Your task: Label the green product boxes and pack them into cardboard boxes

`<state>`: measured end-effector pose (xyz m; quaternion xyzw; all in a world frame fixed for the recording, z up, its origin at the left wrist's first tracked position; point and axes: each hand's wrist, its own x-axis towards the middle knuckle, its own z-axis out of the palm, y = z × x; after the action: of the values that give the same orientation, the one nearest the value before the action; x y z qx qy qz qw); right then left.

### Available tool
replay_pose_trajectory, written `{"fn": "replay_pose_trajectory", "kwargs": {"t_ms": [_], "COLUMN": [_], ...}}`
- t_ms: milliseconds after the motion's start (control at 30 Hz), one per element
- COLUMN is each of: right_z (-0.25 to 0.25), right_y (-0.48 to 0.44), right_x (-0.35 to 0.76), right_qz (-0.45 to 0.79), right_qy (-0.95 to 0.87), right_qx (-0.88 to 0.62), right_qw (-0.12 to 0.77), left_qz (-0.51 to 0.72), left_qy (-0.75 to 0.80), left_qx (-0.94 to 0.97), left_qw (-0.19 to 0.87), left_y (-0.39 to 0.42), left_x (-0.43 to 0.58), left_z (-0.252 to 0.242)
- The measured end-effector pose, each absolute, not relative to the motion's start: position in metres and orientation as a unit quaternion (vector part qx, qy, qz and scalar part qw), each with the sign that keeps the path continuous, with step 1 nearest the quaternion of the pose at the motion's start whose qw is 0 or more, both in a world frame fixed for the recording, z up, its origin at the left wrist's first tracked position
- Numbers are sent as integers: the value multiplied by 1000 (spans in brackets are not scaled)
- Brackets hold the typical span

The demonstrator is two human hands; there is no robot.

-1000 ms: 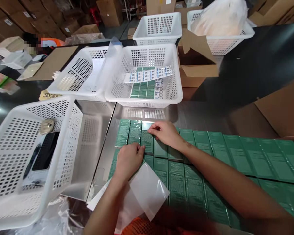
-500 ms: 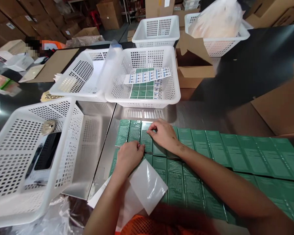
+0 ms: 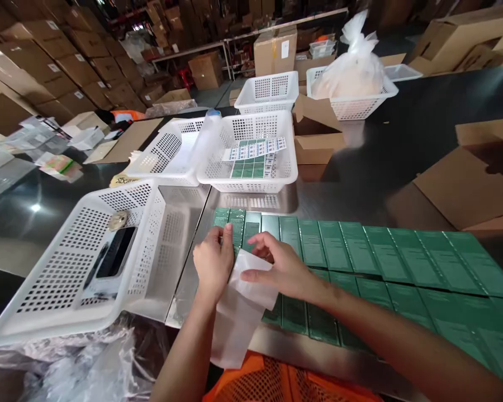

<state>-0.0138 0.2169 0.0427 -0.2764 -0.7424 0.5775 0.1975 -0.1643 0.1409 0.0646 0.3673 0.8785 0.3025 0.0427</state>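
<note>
Two rows of green boxes in shiny clear wrap (image 3: pixel 331 243) lie side by side on the metal table. A white, slightly see-through sheet (image 3: pixel 251 259) hangs in front of them at the left end, with a second pale sheet (image 3: pixel 237 321) below it. My right hand (image 3: pixel 283 268) has its thumb across the upper sheet and its curled fingers behind the edge, gripping it. Close by on the left, my left hand (image 3: pixel 213 262) is closed with the thumb pointing up, beside the sheet and over the end boxes. Whatever its fingers hold is hidden.
Behind the boxes, a white basket (image 3: pixel 291 167) contains green label sheets and a printed strip (image 3: pixel 255 148). Left of my arm, another basket (image 3: pixel 88 318) holds a phone (image 3: pixel 116 251) and a tape roll (image 3: pixel 118 220). Open cartons (image 3: pixel 465 184) stand to the right.
My right hand has come off the box tops and back to the upper sheet, which is now raised and tilted. My left hand has turned thumb up. The view has tipped upward.
</note>
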Motion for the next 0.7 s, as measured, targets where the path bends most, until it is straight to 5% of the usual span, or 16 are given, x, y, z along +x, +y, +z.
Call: {"fn": "replay_pose_trajectory", "kwargs": {"t_ms": [233,700], "right_z": [52,76], "right_y": [221,241], "right_x": [8,13], "right_qz": [501,525], "right_qy": [-781,-739], "right_qx": [-323,-316], "right_qw": [185,279], "left_qz": [497,482], "left_qy": [680,683], "left_qx": [397,440], "left_qw": [366,327], "left_y": [122,113], "left_x": [-160,-158], "left_z": [66,57]}}
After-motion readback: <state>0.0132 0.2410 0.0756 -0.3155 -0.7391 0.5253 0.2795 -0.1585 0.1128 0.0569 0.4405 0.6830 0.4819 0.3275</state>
